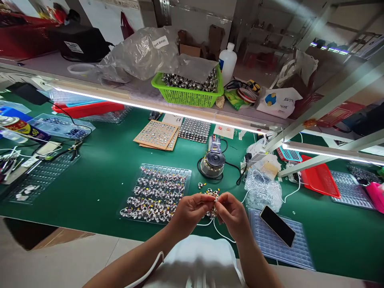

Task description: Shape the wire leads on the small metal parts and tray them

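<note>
White cloth of our shirt [196, 256] lies nearest us, and beyond it our left hand [192, 212] and right hand [234, 214] meet, thumbs and forefingers pinched on a tiny silvery piece [215, 199], mostly hidden by the fingertips, above a small heap of silvery and yellow parts [211, 192] on the green tabletop [111, 168]. Just left of our hands we see a clear plastic tray [187, 179] bearing rows of small ring-shaped pieces [156, 196], while rightward a black rectangular phone [278, 226] rests on a ridged translucent plastic tray [288, 255].
</note>
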A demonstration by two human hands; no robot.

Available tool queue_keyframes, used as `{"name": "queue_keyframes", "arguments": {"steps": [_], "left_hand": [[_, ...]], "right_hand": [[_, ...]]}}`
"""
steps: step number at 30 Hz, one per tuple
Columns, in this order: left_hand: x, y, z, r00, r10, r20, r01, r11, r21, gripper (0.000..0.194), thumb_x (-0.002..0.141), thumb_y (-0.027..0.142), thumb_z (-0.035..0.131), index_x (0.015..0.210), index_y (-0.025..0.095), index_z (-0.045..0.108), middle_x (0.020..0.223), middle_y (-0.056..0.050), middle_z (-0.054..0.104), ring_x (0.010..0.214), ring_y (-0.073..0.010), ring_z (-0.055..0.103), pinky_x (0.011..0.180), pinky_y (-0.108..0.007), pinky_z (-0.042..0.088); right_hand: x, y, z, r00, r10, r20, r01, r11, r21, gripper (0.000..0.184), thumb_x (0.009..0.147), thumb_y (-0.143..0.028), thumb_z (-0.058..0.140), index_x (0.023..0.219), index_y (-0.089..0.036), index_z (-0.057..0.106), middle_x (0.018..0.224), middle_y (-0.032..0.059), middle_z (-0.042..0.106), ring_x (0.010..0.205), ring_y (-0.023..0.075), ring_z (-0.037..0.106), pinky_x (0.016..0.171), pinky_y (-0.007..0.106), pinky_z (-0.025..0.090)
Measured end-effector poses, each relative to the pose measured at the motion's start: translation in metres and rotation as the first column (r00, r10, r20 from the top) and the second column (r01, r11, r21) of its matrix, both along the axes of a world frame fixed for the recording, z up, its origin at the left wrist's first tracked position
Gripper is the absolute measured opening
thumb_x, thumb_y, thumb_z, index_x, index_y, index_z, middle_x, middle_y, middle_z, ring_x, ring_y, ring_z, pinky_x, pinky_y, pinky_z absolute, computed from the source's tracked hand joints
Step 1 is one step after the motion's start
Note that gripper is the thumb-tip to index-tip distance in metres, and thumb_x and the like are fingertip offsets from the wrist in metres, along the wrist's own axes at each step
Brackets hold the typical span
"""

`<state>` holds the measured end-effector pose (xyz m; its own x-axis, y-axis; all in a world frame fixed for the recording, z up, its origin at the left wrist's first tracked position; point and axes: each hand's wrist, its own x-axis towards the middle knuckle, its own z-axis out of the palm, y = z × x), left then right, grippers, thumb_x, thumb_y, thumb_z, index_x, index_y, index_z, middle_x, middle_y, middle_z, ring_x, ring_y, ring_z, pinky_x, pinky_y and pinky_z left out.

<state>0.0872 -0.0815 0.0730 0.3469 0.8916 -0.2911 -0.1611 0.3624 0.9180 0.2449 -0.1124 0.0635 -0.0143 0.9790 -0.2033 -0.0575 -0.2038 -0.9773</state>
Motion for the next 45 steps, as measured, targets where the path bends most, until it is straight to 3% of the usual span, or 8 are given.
{"name": "queue_keyframes", "arguments": {"steps": [11, 19, 23, 33, 37, 39, 42, 45], "left_hand": [[-0.003, -0.004, 0.002, 0.991, -0.056, -0.125, 0.073, 0.989, 0.129, 0.024, 0.078, 0.028, 0.072, 0.099, 0.017, 0.074, 0.095, -0.007, 0.076, 0.087, -0.0211, 0.071, 0.081, -0.030, 0.057], [-0.002, 0.001, -0.002, 0.996, 0.058, 0.069, -0.054, 0.997, -0.054, 0.025, 0.069, 0.032, 0.079, 0.085, 0.014, 0.074, 0.080, -0.006, 0.076, 0.072, -0.0185, 0.070, 0.071, -0.029, 0.058], [-0.002, 0.003, -0.003, 0.988, 0.091, 0.127, -0.077, 0.991, -0.112, 0.029, 0.067, 0.033, 0.081, 0.086, 0.014, 0.070, 0.079, -0.005, 0.074, 0.071, -0.0167, 0.069, 0.068, -0.028, 0.057], [-0.003, -0.001, -0.003, 0.980, 0.124, 0.155, -0.115, 0.991, -0.069, 0.033, 0.070, 0.031, 0.081, 0.075, 0.017, 0.051, 0.066, 0.004, 0.065, 0.062, -0.0096, 0.063, 0.061, -0.019, 0.052], [-0.005, -0.004, -0.005, 0.991, 0.131, 0.000, -0.131, 0.986, 0.099, 0.025, 0.076, 0.029, 0.075, 0.075, 0.019, 0.052, 0.071, 0.002, 0.068, 0.067, -0.0134, 0.066, 0.065, -0.024, 0.053], [-0.007, -0.007, -0.007, 0.969, 0.191, -0.157, -0.136, 0.942, 0.307, 0.017, 0.080, 0.025, 0.071, 0.075, 0.019, 0.056, 0.078, -0.001, 0.070, 0.074, -0.0154, 0.068, 0.071, -0.027, 0.054], [-0.010, -0.009, -0.007, 0.906, 0.334, -0.260, -0.103, 0.769, 0.631, 0.007, 0.081, 0.019, 0.070, 0.077, 0.020, 0.064, 0.082, -0.002, 0.068, 0.079, -0.0160, 0.066, 0.076, -0.029, 0.053], [-0.011, -0.010, -0.008, 0.886, 0.382, -0.263, -0.056, 0.651, 0.757, 0.005, 0.082, 0.016, 0.069, 0.084, 0.020, 0.069, 0.082, -0.003, 0.065, 0.078, -0.0157, 0.064, 0.072, -0.029, 0.052]], "right_hand": [[-0.001, 0.005, 0.000, 1.000, -0.016, 0.022, 0.017, 0.999, -0.049, 0.027, 0.085, -0.041, 0.063, 0.074, -0.019, 0.052, 0.054, -0.0069, 0.049, 0.043, 0.0069, 0.042, 0.040, 0.019, 0.033], [-0.004, 0.009, -0.008, 0.995, -0.060, -0.084, 0.057, 0.997, -0.046, 0.034, 0.081, -0.039, 0.069, 0.106, -0.022, 0.053, 0.066, -0.0076, 0.048, 0.048, 0.0071, 0.042, 0.041, 0.017, 0.034], [-0.003, 0.007, -0.010, 0.974, -0.040, -0.224, 0.039, 0.999, -0.009, 0.033, 0.081, -0.038, 0.069, 0.108, -0.022, 0.059, 0.078, -0.0023, 0.053, 0.063, 0.0105, 0.050, 0.056, 0.021, 0.044], [-0.013, 0.003, -0.007, 0.982, -0.088, -0.169, 0.118, 0.977, 0.175, 0.010, 0.085, -0.032, 0.067, 0.084, -0.022, 0.068, 0.090, 0.0025, 0.054, 0.083, 0.0166, 0.054, 0.074, 0.028, 0.046], [-0.019, 0.001, -0.010, 0.982, -0.150, -0.113, 0.171, 0.963, 0.208, 0.008, 0.086, -0.029, 0.065, 0.085, -0.022, 0.068, 0.088, 0.0027, 0.055, 0.083, 0.0169, 0.055, 0.075, 0.029, 0.047], [-0.019, 0.000, -0.011, 0.983, -0.181, -0.019, 0.181, 0.955, 0.235, 0.009, 0.087, -0.029, 0.063, 0.085, -0.021, 0.067, 0.088, 0.0031, 0.056, 0.082, 0.0168, 0.056, 0.074, 0.029, 0.047], [-0.018, 0.000, -0.011, 0.963, -0.230, 0.142, 0.181, 0.938, 0.295, 0.011, 0.088, -0.029, 0.062, 0.087, -0.020, 0.067, 0.089, 0.0041, 0.059, 0.082, 0.0171, 0.058, 0.073, 0.029, 0.048], [-0.016, -0.002, -0.011, 0.939, -0.250, 0.235, 0.159, 0.924, 0.349, 0.010, 0.088, -0.028, 0.062, 0.088, -0.021, 0.068, 0.090, 0.0046, 0.061, 0.084, 0.0180, 0.060, 0.077, 0.030, 0.049]]}}
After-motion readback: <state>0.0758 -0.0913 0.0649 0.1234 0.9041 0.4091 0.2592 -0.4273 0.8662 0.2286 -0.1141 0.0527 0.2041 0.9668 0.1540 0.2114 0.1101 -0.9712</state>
